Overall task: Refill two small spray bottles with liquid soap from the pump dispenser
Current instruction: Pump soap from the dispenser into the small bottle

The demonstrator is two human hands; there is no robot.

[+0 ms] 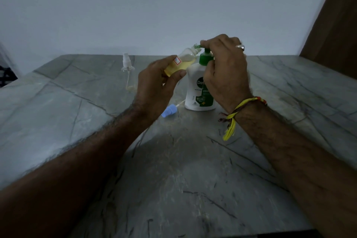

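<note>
The head view looks down on a grey stone-patterned table (193,170) set against a pale wall (154,6), with a brown wooden panel (336,25) at the far right. Near the middle of the table stands a white plastic pump dispenser with a green collar and green label (195,91). The right hand (226,71) is over its top, fingers curled down on the green pump head, whose spout (198,46) pokes out to the left from under the fingers; a silver ring (240,46) sits on one finger and a yellow and red thread band (243,106) is tied round the wrist. The left hand (156,85) is closed round a small clear plastic bottle partly filled with yellowish liquid (181,60), thumb on the near side and fingers behind, holding it tilted so that its open neck meets the spout tip. A small white sticker with a red edge (176,61) shows on the bottle's side. On the table just left of the dispenser's base lies a light blue spray cap with a white dip tube (168,112), partly hidden by the left wrist. Further left and well apart stands a second small clear spray bottle with its white sprayer fitted (127,71), upright; how much liquid it holds cannot be told in the dim light.
</note>
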